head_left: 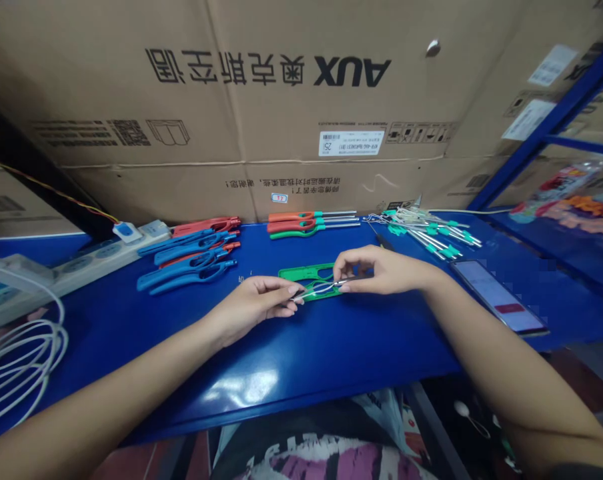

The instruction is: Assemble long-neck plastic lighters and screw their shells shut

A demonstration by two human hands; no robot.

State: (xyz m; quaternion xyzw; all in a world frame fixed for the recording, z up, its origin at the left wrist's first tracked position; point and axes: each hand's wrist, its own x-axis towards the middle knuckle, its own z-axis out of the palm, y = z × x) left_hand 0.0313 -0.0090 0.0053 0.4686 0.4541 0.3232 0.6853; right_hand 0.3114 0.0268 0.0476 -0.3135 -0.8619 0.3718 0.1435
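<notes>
Green plastic handle halves [301, 273] lie on the blue table between my hands. My left hand [261, 300] pinches the left end of thin white wires [314, 291] over the lower half. At the right end of the wires, my right hand [374, 270] has its thumb and fingers closed on a thin metal part, mostly hidden by the fingers. Beyond my hands, assembled orange and green lighters [294, 225] with metal tubes lie side by side. To their right is a pile of metal tubes with green pieces [431, 233].
Blue and red handle halves [191, 260] lie at the left, near a white power strip [101, 263] and coiled white cable [26, 360]. A phone [499, 297] rests right of my right forearm. A cardboard wall [281, 133] stands behind the table [206, 380].
</notes>
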